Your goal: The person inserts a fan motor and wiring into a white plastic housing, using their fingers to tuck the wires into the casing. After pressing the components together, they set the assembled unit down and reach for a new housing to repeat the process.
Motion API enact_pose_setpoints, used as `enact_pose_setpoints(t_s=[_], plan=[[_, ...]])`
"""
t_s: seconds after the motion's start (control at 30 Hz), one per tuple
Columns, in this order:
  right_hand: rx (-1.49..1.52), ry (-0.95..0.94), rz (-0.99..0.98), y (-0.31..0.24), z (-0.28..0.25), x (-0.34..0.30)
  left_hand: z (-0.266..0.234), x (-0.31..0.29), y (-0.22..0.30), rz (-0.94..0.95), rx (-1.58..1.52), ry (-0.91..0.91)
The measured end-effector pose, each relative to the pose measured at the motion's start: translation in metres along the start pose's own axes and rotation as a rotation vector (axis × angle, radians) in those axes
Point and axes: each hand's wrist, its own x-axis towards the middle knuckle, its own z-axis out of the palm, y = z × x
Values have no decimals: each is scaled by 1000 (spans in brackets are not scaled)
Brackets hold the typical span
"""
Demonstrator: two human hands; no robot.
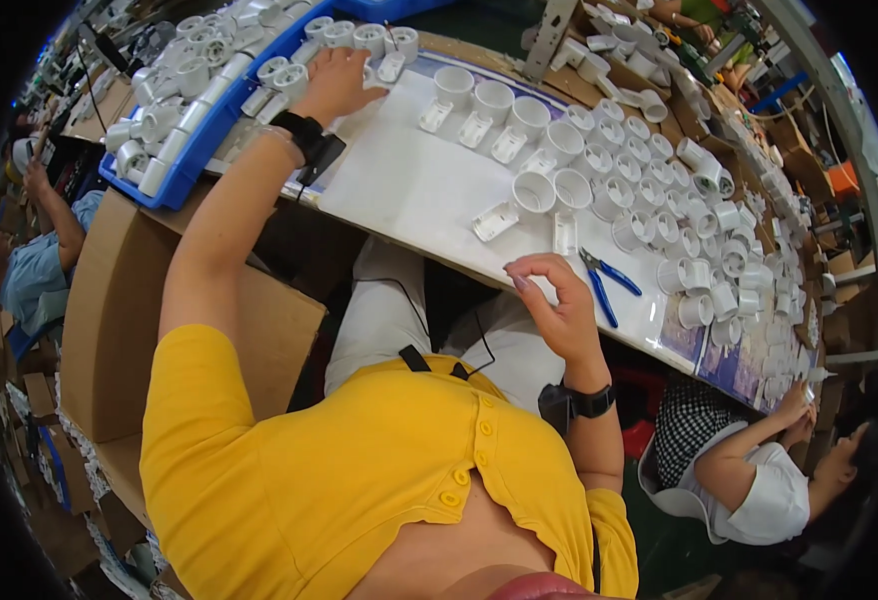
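Observation:
My left hand (334, 85) reaches to the far left of the table, fingers spread over several white round plastic cups (400, 41) standing in a row. Whether a piece lies under its palm is hidden. Close to its thumb is a small white rectangular part (391, 67). My right hand (559, 305) hovers by the table's near edge, fingers loosely curved, thumb and forefinger apart, nothing seen between them. Just right of it lie blue-handled cutting pliers (604, 285). Beyond, more white cups (534, 191) stand with small rectangular parts (495, 221) beside them.
A blue crate (174, 190) full of white fittings stands at the left end of the table. Many white cups (697, 310) cover the right side. A cardboard box (109, 320) stands at my left. A person (769, 490) works at the right, another (44, 250) at the far left.

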Motion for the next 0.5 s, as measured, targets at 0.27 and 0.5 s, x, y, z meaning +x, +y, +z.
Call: enact_pose_setpoints(t_s=[0.27, 0.5], plan=[[-52, -86, 13, 7, 3, -7, -7, -21, 94, -65, -677, -164], [-145, -76, 26, 2, -24, -43, 70, 15, 79, -144, -476, -261]])
